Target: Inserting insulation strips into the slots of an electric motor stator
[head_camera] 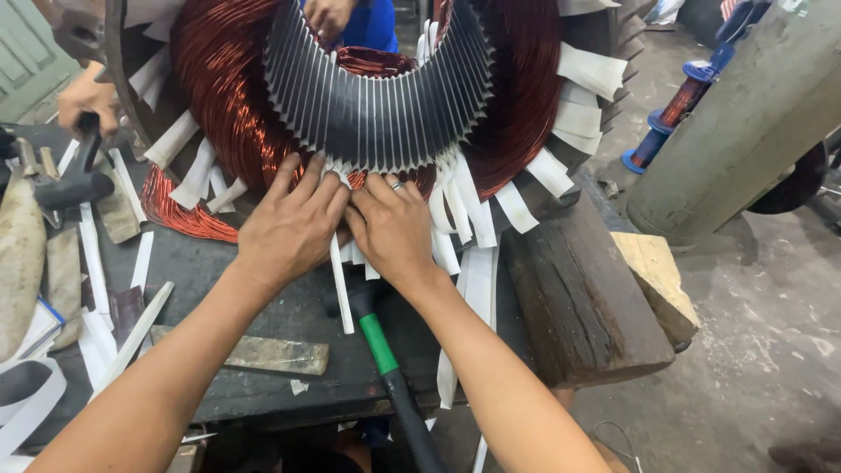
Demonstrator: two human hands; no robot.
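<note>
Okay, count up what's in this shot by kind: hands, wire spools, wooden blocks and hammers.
Hands: 4, namely the left hand and right hand on the copper winding, plus a co-worker's hand and another co-worker's hand
Blue wire spools: 2
Wooden blocks: 2
Hammers: 1
Total: 9

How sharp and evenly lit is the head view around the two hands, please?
Head view: left hand and right hand are sharp under soft, even light; the shiny copper wire winding shows mild glare; straight edges bow near the frame borders.
</note>
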